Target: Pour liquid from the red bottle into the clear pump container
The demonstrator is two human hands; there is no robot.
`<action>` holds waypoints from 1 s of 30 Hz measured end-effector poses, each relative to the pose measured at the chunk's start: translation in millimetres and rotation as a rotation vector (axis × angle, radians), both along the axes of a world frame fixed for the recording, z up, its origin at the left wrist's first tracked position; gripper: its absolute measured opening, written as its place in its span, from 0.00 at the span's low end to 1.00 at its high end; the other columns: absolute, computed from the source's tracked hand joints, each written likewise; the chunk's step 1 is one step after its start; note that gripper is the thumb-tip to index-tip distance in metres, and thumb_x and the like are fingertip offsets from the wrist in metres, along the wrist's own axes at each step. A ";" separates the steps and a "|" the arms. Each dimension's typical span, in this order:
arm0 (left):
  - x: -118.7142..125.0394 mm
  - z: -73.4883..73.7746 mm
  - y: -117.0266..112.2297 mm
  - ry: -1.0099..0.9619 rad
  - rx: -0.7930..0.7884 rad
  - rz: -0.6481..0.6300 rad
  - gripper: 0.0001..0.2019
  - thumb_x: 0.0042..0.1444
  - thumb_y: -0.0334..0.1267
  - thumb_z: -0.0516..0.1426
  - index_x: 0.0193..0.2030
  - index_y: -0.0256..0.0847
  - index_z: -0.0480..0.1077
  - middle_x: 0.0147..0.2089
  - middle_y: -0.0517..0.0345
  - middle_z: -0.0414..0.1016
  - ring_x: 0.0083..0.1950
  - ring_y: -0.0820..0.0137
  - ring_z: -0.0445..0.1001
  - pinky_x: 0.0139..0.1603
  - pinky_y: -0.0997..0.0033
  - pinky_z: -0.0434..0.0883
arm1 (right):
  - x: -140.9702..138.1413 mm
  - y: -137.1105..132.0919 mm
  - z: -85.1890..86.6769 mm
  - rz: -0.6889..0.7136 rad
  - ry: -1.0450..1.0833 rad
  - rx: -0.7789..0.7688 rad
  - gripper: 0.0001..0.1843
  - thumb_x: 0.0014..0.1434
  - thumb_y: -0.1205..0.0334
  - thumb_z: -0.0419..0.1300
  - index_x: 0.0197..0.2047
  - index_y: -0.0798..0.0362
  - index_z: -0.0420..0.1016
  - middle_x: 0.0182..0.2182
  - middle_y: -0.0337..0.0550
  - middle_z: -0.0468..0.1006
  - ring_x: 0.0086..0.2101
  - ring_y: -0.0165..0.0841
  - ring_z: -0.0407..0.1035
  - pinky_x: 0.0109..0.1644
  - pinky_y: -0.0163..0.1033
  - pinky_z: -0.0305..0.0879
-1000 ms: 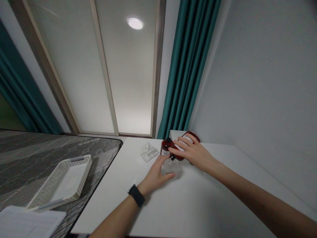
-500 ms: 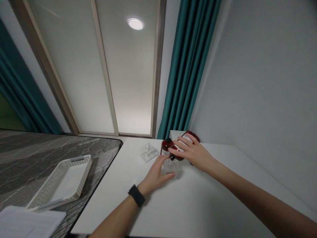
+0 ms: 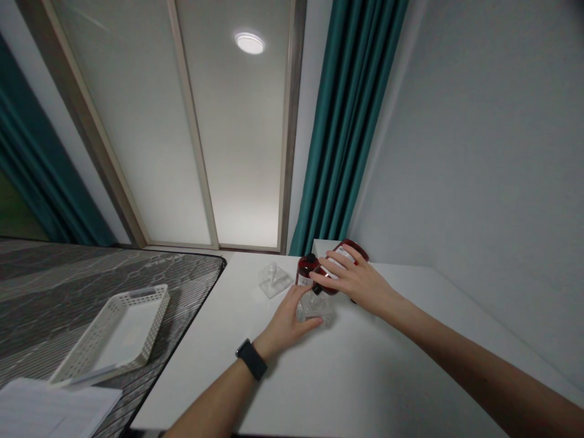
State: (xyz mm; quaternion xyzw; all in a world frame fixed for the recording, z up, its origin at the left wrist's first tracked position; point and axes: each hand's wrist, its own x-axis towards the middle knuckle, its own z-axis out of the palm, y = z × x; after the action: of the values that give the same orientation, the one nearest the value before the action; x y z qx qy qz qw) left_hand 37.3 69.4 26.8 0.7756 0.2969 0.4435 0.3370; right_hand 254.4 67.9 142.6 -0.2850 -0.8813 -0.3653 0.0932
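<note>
My right hand (image 3: 356, 278) is wrapped over a dark red bottle (image 3: 360, 247) with a pale label. This bottle is tilted, its black neck end pointing down and left over a clear container (image 3: 318, 306). Around the near left side of that container curve the thumb and fingers of my left hand (image 3: 288, 322), which has a black watch at the wrist. Just behind it a second dark red bottle (image 3: 303, 267) with a black top stands upright. Whether liquid is flowing I cannot tell.
On the white table (image 3: 255, 395), left of the bottles, lies a clear bag-like piece (image 3: 274, 283) with a whitish knob on it. A white box (image 3: 320, 246) is partly hidden behind the bottles. A white basket (image 3: 152, 331) and papers (image 3: 55, 410) lie on the grey patterned surface at left.
The tilted bottle has shifted very slightly, its neck end a touch higher. Both hands stay in practically the same place.
</note>
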 end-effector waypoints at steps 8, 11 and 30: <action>0.7 0.6 -0.4 0.002 0.006 0.011 0.31 0.54 0.37 0.68 0.63 0.43 0.64 0.60 0.47 0.69 0.62 0.55 0.68 0.66 0.48 0.64 | 1.1 2.0 -1.5 0.019 -0.009 0.036 0.21 0.67 0.71 0.57 0.59 0.41 0.69 0.55 0.41 0.77 0.58 0.41 0.65 0.65 0.54 0.54; 0.1 1.8 -0.8 0.001 0.001 0.003 0.32 0.55 0.38 0.68 0.64 0.44 0.63 0.60 0.48 0.70 0.62 0.55 0.68 0.65 0.49 0.64 | 2.3 2.3 -3.2 -0.002 0.003 0.022 0.22 0.68 0.71 0.57 0.60 0.40 0.69 0.56 0.40 0.77 0.58 0.41 0.64 0.66 0.54 0.53; -2.0 -1.4 4.0 0.057 0.010 0.001 0.27 0.54 0.35 0.66 0.59 0.44 0.65 0.57 0.49 0.70 0.59 0.56 0.69 0.63 0.50 0.66 | 20.2 22.5 -109.4 -0.189 1.060 -0.277 0.39 0.56 0.55 0.65 0.68 0.49 0.57 0.55 0.55 0.76 0.54 0.51 0.71 0.57 0.59 0.66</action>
State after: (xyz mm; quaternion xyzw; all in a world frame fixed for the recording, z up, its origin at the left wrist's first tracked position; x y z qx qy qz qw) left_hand 35.3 73.4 25.5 0.7897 0.3043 0.4228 0.3242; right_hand 274.6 90.4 33.2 -0.5172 -0.7242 -0.0594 0.4521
